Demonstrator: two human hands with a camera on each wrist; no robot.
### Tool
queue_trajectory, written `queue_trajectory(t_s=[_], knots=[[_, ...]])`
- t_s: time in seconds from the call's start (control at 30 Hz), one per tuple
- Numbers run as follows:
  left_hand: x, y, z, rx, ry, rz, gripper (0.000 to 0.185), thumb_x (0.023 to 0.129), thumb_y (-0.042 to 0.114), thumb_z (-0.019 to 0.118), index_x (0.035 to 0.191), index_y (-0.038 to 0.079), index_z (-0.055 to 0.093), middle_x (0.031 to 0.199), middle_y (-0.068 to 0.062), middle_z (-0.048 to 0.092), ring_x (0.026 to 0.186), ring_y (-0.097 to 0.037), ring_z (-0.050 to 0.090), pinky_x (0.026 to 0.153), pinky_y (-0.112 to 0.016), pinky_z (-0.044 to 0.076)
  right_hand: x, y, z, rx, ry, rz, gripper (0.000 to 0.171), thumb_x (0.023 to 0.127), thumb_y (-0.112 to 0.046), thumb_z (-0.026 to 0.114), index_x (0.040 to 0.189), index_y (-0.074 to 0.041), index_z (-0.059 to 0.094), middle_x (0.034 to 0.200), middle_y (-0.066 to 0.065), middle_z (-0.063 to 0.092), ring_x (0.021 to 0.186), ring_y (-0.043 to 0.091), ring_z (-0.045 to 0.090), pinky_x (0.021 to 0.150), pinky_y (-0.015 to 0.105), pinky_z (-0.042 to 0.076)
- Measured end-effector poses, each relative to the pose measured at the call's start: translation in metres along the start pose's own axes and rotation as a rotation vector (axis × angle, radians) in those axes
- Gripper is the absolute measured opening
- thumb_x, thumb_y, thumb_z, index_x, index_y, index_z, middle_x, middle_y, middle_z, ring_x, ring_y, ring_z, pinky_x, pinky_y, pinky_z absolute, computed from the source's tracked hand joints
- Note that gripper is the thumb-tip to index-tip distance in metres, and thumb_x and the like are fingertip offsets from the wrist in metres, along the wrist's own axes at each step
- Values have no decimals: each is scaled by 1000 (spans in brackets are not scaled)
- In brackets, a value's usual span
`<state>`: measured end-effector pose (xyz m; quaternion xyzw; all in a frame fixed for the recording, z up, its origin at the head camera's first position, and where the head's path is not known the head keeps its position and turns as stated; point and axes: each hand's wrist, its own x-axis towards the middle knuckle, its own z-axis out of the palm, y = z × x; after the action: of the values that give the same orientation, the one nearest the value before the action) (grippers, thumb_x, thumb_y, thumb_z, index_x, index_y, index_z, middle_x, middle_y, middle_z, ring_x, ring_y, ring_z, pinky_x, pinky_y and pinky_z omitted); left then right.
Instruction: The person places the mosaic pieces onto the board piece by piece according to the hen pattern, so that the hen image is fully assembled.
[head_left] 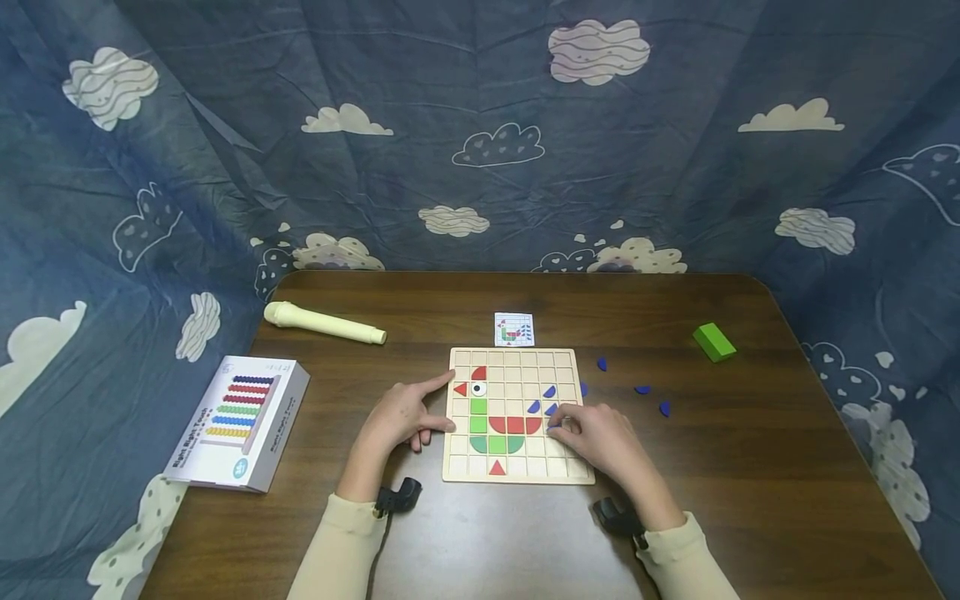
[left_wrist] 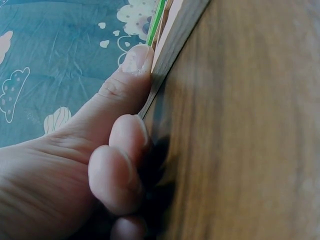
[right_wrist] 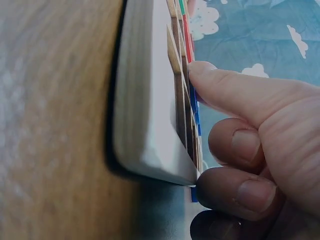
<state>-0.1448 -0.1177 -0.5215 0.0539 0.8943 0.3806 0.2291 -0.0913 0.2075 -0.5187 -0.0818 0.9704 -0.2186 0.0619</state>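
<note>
A wooden grid board (head_left: 519, 477) lies on the table with coloured tiles set in its cells. They include a white eye tile (head_left: 478, 388), green squares (head_left: 478, 407), red tiles (head_left: 515, 426) and blue rounded tiles (head_left: 534, 407). My left hand (head_left: 396, 417) rests at the board's left edge, its thumb and index finger spread along the rim and the other fingers bent beneath. Over the right part of the grid, my right hand (head_left: 603, 437) pinches a small blue tile (head_left: 552, 428) between thumb and index finger, low at a cell; the fingers mostly cover it.
Several loose blue tiles (head_left: 642, 390) lie right of the board. Behind it is a picture card (head_left: 513, 330). A pale microphone-shaped object (head_left: 324, 322) lies at the back left, a white box (head_left: 236, 421) with a bead-frame picture at the left, and a green block (head_left: 715, 342) at the right.
</note>
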Motion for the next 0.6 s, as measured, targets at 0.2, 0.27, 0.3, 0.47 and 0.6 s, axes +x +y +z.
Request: queue_trajectory(t_s=[0.2,0.27,0.3,0.47,0.6], knots=[[0,0,-1,1,2,-6,90,70,36,90,147,47,44,49,-4,59,39,-15,59,40,-26,49,0,1,0,-9,-19,-4,5,87,-34,77,91,-33,75,55,-9,46,54,10,40,54,27,28],[0,0,-1,5,1,-6,91,70,37,90,147,47,43,49,-4,60,39,-16,59,40,-26,49,1,1,0,-13,-20,-6,6,86,-35,78,92,-33,76,55,-9,46,54,10,40,54,27,27],[0,0,-1,6,2,-5,91,70,37,89,148,47,43,49,-4,60,39,-16,59,40,-27,49,1,2,0,-13,-20,-6,6,86,-35,78,92,-33,76,55,-9,45,54,9,39,54,26,27],[-1,-1,-1,24,7,5,91,70,39,89,148,45,43,49,-3,61,39,-16,60,39,-26,48,1,6,-1,20,-15,-28,8,87,-37,77,94,-34,76,55,-11,46,54,8,39,53,26,27],[-1,0,0,27,6,13,91,70,40,89,148,45,44,50,-3,60,39,-15,59,39,-25,47,0,19,-10,92,30,2,14,89,-40,74,101,-32,75,55,-9,47,52,9,39,49,26,29]])
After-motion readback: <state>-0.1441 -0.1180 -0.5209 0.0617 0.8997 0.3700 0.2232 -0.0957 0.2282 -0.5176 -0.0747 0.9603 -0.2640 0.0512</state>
